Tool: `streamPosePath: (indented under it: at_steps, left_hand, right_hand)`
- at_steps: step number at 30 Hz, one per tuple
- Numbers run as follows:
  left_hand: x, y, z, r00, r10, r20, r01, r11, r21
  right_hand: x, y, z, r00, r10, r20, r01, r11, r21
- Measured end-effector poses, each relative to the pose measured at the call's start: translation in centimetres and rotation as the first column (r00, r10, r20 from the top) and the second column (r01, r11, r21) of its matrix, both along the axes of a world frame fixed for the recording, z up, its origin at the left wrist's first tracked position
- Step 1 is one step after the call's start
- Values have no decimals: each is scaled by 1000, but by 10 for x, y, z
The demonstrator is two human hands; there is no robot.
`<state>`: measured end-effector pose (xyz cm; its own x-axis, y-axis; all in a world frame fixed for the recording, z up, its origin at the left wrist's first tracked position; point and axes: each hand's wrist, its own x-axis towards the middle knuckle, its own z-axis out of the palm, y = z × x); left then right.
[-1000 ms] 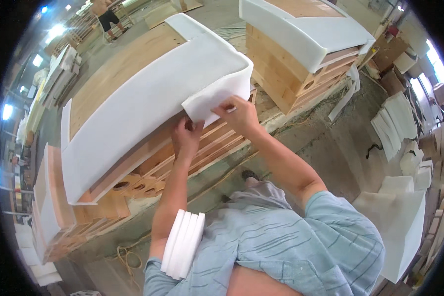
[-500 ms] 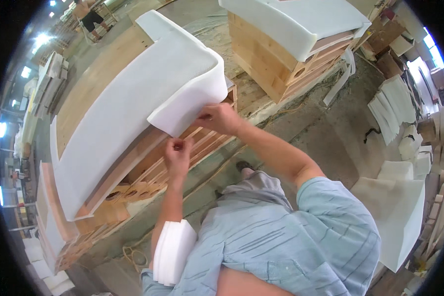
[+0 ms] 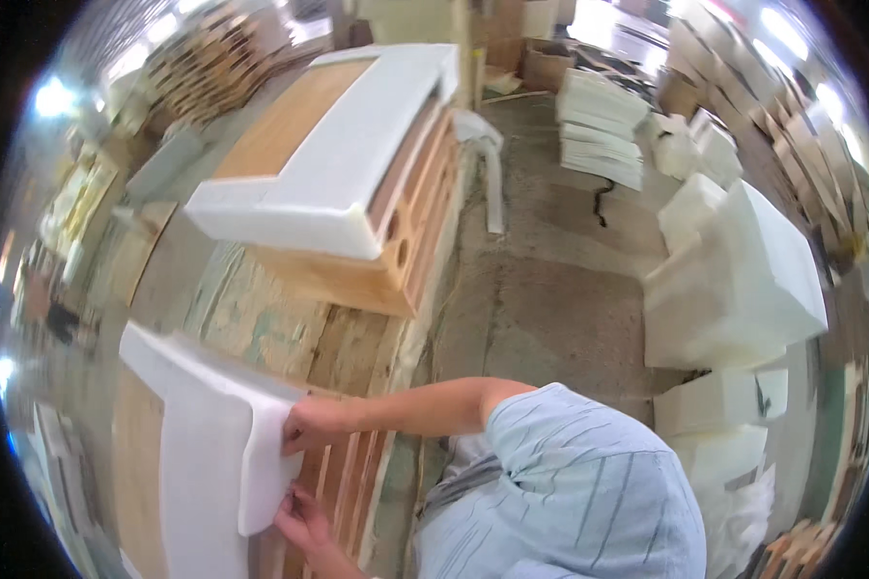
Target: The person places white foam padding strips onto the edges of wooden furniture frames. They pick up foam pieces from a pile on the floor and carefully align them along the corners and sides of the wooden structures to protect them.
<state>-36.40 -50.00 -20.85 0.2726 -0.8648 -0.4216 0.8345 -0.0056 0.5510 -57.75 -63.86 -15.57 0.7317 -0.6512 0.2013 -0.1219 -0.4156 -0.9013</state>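
A white foam sheet (image 3: 203,444) covers the wooden frame (image 3: 137,434) at the lower left, its rounded end folded over the side. At the folded end, my right hand (image 3: 317,425) is closed with bent fingers on the edge of the foam. Just below it, my left hand (image 3: 304,519) pinches the flap's lower edge. The fingertips of both hands are partly hidden against the foam. Bare wooden slats (image 3: 343,473) run along the frame's side, beside my hands.
A second foam-covered wooden frame (image 3: 333,280) stands ahead. A loose white strip (image 3: 493,188) hangs from its side to the floor. Stacked white foam sheets (image 3: 601,130) and large foam blocks (image 3: 743,280) line the right. Wooden pieces (image 3: 212,63) are piled far left.
The view has swung to the right, so the near frame now sits lower left and more of the second frame shows. My hands remain at the folded foam end, the left now touching its edge.
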Motion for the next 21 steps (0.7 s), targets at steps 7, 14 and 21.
streamPosePath:
  at_steps: [7, 14, 21]
  left_hand:
    - [-7, 35, -10, 746, -451, 490, 266, 876, 402]
    - [37, 259, -33, 916, 91, 392, -257, 881, 398]
    - [92, 522, 24, 706, 103, 701, -518, 749, 413]
  right_hand:
    - [52, 120, 71, 680, 629, 377, -617, 768, -170]
    - [143, 339, 68, -602, 798, 16, -774, -589, 234]
    - [194, 568, 42, -819, 539, 200, -376, -766, 522]
